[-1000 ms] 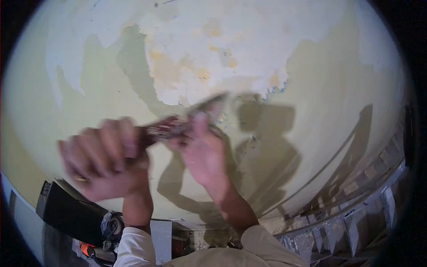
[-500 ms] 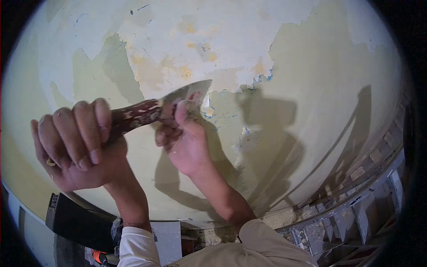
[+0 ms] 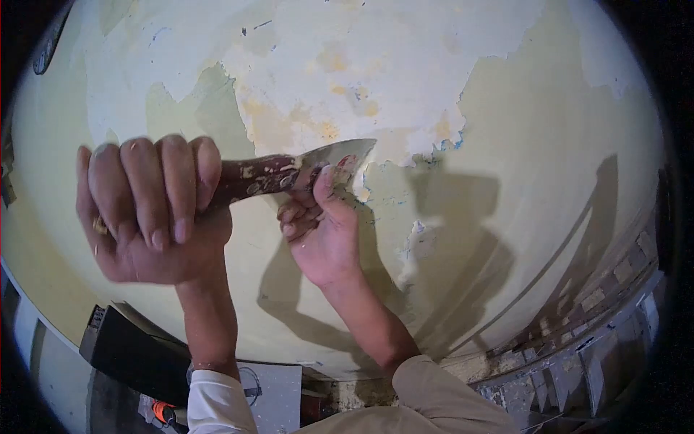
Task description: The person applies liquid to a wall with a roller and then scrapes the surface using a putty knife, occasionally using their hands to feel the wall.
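Observation:
A scraper [image 3: 267, 173] with a dark red, paint-spotted handle and a wide metal blade is held in front of a wall [image 3: 405, 65] of pale green paint and bare white patches. My left hand [image 3: 155, 210] is wrapped round the handle's rear end. My right hand [image 3: 325, 231] grips the scraper where the blade meets the handle, thumb on the blade's face. The blade's tip lies at the ragged lower edge of a white patch; whether it touches the wall I cannot tell.
Shadows of my head and arms fall on the wall. A black box-like object [image 3: 134, 354] stands at the lower left, with an orange item [image 3: 160, 412] below it. A light grey panel [image 3: 278, 394] is at the bottom. Grey slatted frames [image 3: 578, 376] line the lower right.
Both hands and the scraper have moved a little to the right in view; the left hand is higher and the scraper's handle lies more level. The wall has shifted right and slightly down in view.

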A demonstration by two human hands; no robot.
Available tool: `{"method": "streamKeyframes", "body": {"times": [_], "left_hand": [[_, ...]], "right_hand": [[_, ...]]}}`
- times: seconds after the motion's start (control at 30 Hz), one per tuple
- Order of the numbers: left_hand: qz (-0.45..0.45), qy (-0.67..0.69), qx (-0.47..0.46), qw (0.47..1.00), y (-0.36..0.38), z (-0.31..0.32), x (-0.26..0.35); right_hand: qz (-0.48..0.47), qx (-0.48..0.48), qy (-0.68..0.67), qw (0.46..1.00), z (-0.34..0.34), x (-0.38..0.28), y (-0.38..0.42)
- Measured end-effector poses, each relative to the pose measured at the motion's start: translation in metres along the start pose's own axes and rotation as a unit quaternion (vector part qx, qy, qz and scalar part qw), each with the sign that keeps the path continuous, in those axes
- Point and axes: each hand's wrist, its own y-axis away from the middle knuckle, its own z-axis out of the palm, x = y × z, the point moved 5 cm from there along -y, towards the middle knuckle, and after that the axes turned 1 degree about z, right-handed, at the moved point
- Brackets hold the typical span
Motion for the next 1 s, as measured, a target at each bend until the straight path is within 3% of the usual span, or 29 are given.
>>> {"method": "streamKeyframes", "body": {"times": [0.07,0.2,0.23,0.27,0.4,0.47,0.5,0.53,0.57,0.6,0.67,0.7,0.77,0.83,0.87,0.93,0.97,1.0], "left_hand": [[0.005,0.001,0.022,1.0,0.001,0.0,-0.005],[-0.011,0.016,-0.053,0.998,-0.005,0.0,0.0],[0.001,0.022,-0.002,1.0,-0.003,-0.001,-0.002],[0.006,0.025,-0.02,0.999,-0.002,0.002,-0.007],[-0.027,0.009,-0.086,0.996,-0.007,0.009,-0.007],[-0.027,0.039,-0.099,0.994,-0.02,-0.005,-0.008],[-0.022,0.041,-0.098,0.994,-0.023,-0.003,-0.008],[-0.016,0.015,-0.087,0.996,-0.025,0.0,-0.008],[-0.004,-0.012,-0.078,0.997,-0.029,0.001,-0.009],[-0.014,0.023,-0.137,0.99,-0.033,0.006,-0.012],[-0.059,0.057,-0.194,0.978,-0.039,0.014,-0.021],[-0.091,0.087,-0.266,0.956,-0.046,0.014,-0.027],[-0.035,0.079,-0.091,0.992,-0.054,0.019,-0.024],[-0.028,0.073,-0.034,0.996,-0.056,0.014,-0.027],[-0.011,0.111,-0.013,0.994,-0.059,0.01,-0.027],[0.014,0.157,0.012,0.987,-0.056,0.004,-0.029],[-0.004,0.11,-0.003,0.994,-0.051,0.011,-0.025],[0.0,0.094,-0.03,0.995,-0.053,0.015,-0.027]], "right_hand": [[-0.017,0.04,0.027,0.999,-0.006,-0.004,0.004],[-0.01,0.006,-0.006,1.0,0.0,0.0,0.0],[-0.011,0.007,0.008,1.0,-0.004,0.0,-0.001],[-0.009,0.005,0.004,1.0,-0.006,0.001,0.0],[-0.005,0.047,-0.104,0.993,-0.003,-0.002,0.009],[0.036,0.01,0.125,0.991,0.006,-0.008,0.013],[0.067,0.021,0.289,0.955,-0.002,-0.011,0.019],[0.011,0.047,0.453,0.89,-0.001,-0.03,0.032],[-0.049,0.066,0.605,0.792,0.007,-0.049,0.04],[-0.312,0.001,0.626,0.715,0.032,-0.074,0.04],[-0.541,-0.077,0.604,0.581,0.069,-0.094,0.039],[-0.475,-0.114,0.623,0.611,0.093,-0.095,0.028],[-0.4,-0.159,0.645,0.632,0.116,-0.1,0.003],[-0.09,-0.187,0.753,0.624,0.108,-0.092,-0.029],[-0.082,-0.187,0.758,0.619,0.11,-0.091,-0.031],[-0.052,-0.157,0.825,0.54,0.108,-0.09,-0.035],[-0.061,-0.165,0.803,0.569,0.107,-0.09,-0.03],[-0.055,-0.164,0.808,0.564,0.104,-0.09,-0.026]]}}
